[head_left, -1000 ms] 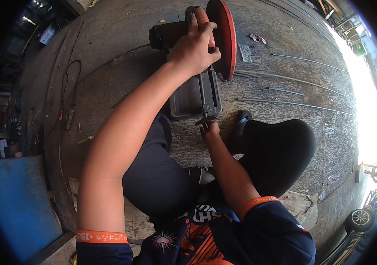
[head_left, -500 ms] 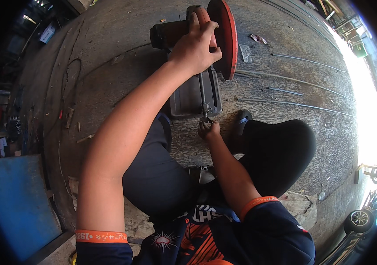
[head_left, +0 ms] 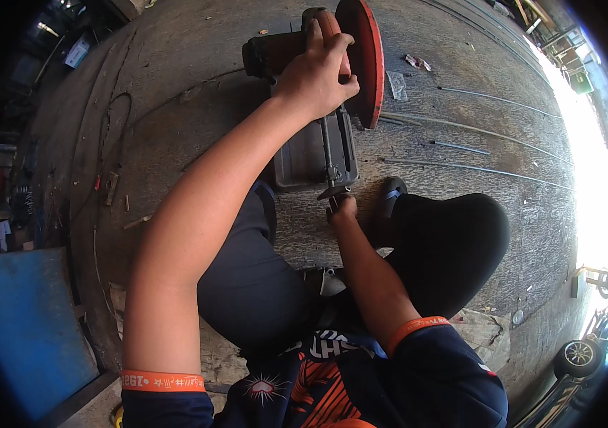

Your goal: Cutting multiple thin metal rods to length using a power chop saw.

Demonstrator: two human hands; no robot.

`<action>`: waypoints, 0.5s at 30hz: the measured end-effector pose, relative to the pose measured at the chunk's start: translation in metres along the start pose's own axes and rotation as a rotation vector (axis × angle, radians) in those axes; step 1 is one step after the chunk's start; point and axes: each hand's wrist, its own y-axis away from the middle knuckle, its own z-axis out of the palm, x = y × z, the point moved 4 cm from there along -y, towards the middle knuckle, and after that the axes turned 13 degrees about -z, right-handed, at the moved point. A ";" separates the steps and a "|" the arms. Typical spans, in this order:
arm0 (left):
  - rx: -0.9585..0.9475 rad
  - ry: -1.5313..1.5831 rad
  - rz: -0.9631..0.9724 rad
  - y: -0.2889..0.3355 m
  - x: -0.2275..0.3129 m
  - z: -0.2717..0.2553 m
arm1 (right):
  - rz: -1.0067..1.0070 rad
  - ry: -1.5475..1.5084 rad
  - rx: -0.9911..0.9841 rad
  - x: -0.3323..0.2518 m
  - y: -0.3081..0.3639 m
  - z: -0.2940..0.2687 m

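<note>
A cut-off saw with a red disc-shaped blade guard (head_left: 369,71) and a dark motor (head_left: 272,55) stands before me on its grey base (head_left: 293,167). My left hand (head_left: 311,78) reaches over its top, fingers curved around the red housing (head_left: 330,27) beside the guard. Along the base runs the clamp's screw rod (head_left: 327,146), toward me. At the near end of that rod, my right hand (head_left: 344,206) is closed on the crank handle (head_left: 332,192); its fingers are partly hidden. The work between the clamp jaws is out of sight behind the guard and my left hand.
Several thin metal rods (head_left: 489,168) lie on the worn floor at the right. A clear plastic bag (head_left: 397,85) lies beside the guard. A power cable (head_left: 197,87) trails off left. A blue panel (head_left: 29,328) stands at the lower left, and a wheel (head_left: 579,357) at the lower right.
The crank handle has turned, and its flat arm now shows crosswise at the rod's end. My right hand has shifted slightly with it; my left hand has stayed in place.
</note>
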 end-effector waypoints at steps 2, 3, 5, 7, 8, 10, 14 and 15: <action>0.002 -0.004 0.001 0.000 0.000 0.001 | 0.075 0.007 -0.017 0.000 0.005 0.001; 0.009 -0.007 0.009 0.000 -0.001 0.001 | 0.106 0.014 -0.009 0.001 0.007 0.001; 0.026 -0.016 0.019 0.000 0.000 0.001 | 0.181 -0.030 -0.023 0.001 0.014 0.001; 0.047 -0.033 0.024 0.000 0.000 0.001 | 0.235 -0.052 -0.070 0.000 0.022 0.002; 0.041 -0.031 0.022 0.000 0.000 0.002 | 0.251 -0.053 -0.110 -0.002 0.025 0.003; 0.030 -0.024 0.017 0.000 -0.001 0.002 | 0.369 -0.098 -0.155 -0.002 0.031 0.005; 0.003 -0.029 -0.001 -0.001 -0.001 0.002 | 0.403 -0.186 -0.245 0.001 0.027 0.012; 0.005 -0.021 0.005 -0.001 0.000 0.001 | 0.368 -0.200 -0.260 0.003 0.024 0.013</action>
